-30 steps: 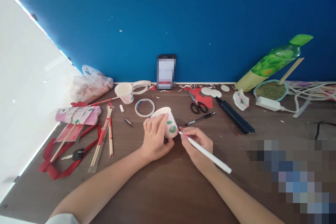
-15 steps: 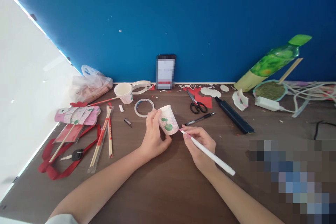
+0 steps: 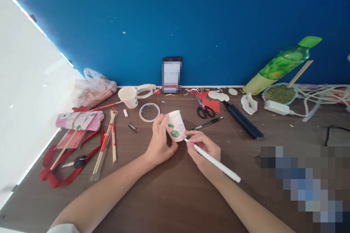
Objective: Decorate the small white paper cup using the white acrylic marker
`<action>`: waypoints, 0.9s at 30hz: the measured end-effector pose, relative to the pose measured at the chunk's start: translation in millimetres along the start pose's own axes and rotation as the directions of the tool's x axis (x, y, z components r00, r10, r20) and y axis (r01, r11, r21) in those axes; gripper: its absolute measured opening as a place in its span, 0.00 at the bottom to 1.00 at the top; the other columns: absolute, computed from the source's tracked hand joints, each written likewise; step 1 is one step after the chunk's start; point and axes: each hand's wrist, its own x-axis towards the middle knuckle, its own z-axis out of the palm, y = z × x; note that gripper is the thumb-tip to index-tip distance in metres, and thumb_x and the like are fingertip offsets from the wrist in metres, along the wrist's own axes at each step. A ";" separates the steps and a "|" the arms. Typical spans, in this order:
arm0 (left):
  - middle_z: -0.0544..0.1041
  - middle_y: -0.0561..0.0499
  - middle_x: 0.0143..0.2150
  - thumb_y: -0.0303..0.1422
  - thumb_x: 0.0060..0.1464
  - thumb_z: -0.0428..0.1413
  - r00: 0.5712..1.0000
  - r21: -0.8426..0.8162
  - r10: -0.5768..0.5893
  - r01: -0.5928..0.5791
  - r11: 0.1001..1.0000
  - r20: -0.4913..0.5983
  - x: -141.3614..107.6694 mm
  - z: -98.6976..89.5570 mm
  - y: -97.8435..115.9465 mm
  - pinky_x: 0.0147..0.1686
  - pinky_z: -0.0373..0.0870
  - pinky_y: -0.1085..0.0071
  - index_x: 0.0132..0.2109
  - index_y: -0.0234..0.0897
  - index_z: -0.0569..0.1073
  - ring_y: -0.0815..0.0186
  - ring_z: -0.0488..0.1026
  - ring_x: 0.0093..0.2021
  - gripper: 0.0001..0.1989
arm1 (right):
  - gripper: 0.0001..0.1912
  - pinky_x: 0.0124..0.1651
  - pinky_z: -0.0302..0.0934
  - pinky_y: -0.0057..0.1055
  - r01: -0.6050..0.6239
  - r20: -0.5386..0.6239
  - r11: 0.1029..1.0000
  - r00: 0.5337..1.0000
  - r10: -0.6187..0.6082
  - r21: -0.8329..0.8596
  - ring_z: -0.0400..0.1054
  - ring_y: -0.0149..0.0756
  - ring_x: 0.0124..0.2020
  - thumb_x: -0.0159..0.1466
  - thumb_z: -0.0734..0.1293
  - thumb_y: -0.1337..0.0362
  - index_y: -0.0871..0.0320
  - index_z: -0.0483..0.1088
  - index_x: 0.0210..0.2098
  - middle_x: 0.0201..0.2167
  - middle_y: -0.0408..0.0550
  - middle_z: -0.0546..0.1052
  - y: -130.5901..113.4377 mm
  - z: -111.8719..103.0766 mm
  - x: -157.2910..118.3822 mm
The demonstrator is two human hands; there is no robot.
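Observation:
My left hand (image 3: 161, 142) is closed around a white paper cup (image 3: 176, 125) with green leaf and pink line patterns, held tilted above the table. In my right hand (image 3: 203, 149) is a white marker pen (image 3: 218, 163), gripped like a pencil, its tip at the lower right side of the cup. Just behind the right hand lies a black pen (image 3: 207, 123). A roll of tape (image 3: 149, 112) rests beyond my left hand, and a second paper cup (image 3: 128, 97) stands farther back on the left.
Scissors (image 3: 205, 111) lie on red paper (image 3: 214, 105) among white scraps, beside a long dark case (image 3: 243, 120). A phone (image 3: 171, 76) leans on the blue wall. Wrapped chopsticks (image 3: 104, 142) and a key (image 3: 79, 161) lie left. A green bottle (image 3: 281, 65) leans at right.
My right hand has shifted slightly left and down, bringing the marker tip onto the cup's lower side. The cup has turned a little in my left hand.

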 end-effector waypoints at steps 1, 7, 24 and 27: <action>0.52 0.36 0.64 0.21 0.43 0.54 1.000 0.001 0.002 -0.002 1.000 0.003 0.0 0.1 0.0 0.63 0.55 0.44 0.68 0.40 0.41 0.47 0.49 0.68 0.47 | 0.08 0.40 0.70 0.30 0.003 0.003 1.000 1.000 -0.003 -0.003 0.76 0.36 0.39 0.56 0.67 0.75 0.55 0.69 0.26 0.34 0.49 0.79 0.3 -0.3 0.0; 0.53 0.36 0.63 0.21 0.42 0.54 1.000 0.014 0.006 -0.006 1.000 -0.005 0.3 0.3 0.8 0.63 0.55 0.45 0.67 0.40 0.41 0.47 0.50 0.67 0.47 | 0.09 0.42 0.69 0.32 0.014 0.020 1.000 1.000 -0.014 -0.023 0.75 0.38 0.40 0.55 0.68 0.75 0.55 0.70 0.26 0.34 0.49 0.78 2.0 -1.2 0.2; 0.53 0.37 0.62 0.21 0.43 0.54 1.000 0.011 0.018 -0.018 1.000 0.002 1.0 -1.4 1.5 0.63 0.55 0.46 0.68 0.41 0.41 0.48 0.50 0.67 0.47 | 0.08 0.42 0.71 0.33 -0.022 -0.009 0.999 1.000 0.023 0.038 0.75 0.37 0.38 0.56 0.67 0.74 0.55 0.70 0.26 0.33 0.49 0.78 2.1 -0.4 -1.0; 0.53 0.37 0.62 0.22 0.43 0.54 1.000 0.010 0.016 -0.016 1.000 0.000 0.9 -1.1 1.3 0.63 0.55 0.46 0.67 0.41 0.42 0.48 0.50 0.67 0.47 | 0.07 0.42 0.72 0.34 -0.023 -0.013 0.999 1.000 0.023 0.044 0.76 0.38 0.38 0.56 0.67 0.74 0.55 0.70 0.26 0.32 0.49 0.78 1.3 -0.5 -0.2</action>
